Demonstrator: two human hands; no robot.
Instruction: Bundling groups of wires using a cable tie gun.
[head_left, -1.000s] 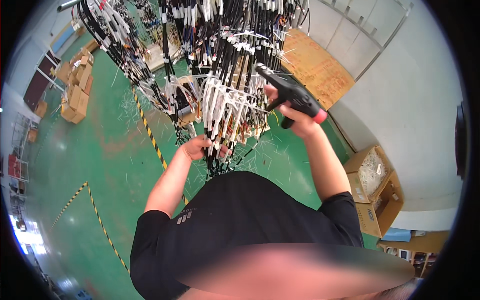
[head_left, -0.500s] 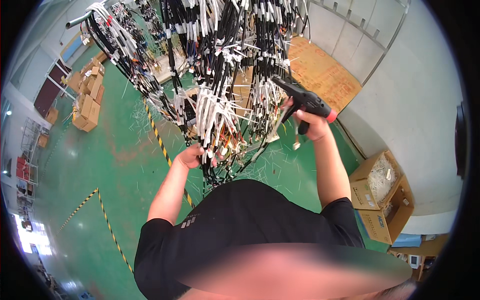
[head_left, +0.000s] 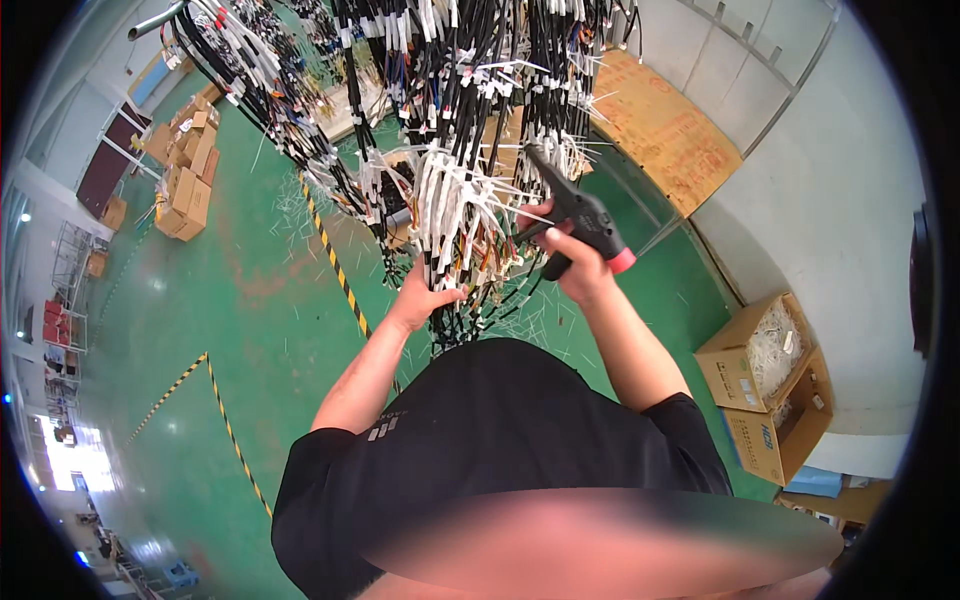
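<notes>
Black cable bundles with white sleeves and connectors hang in a dense mass in front of me. My left hand (head_left: 421,299) wraps round the lower part of a white-sleeved wire harness (head_left: 440,205), with the thumb across its front. Many white cable ties stick out from it. My right hand (head_left: 582,268) grips a black cable tie gun (head_left: 590,222) with a red rear end. The gun's nose points up and to the left, close beside the harness. Whether the nose touches a tie is too fine to make out.
An orange-brown wooden board (head_left: 668,130) lies at the back right. Two cardboard boxes (head_left: 745,365) stand at the right, one full of white clippings. More cartons (head_left: 185,200) sit at the far left. Cut tie ends litter the green floor, and striped tape (head_left: 335,265) crosses it.
My right hand has brought the cable tie gun left and down, nearer the harness. My left hand has shifted right and slightly up, and its thumb now lies across the bundle.
</notes>
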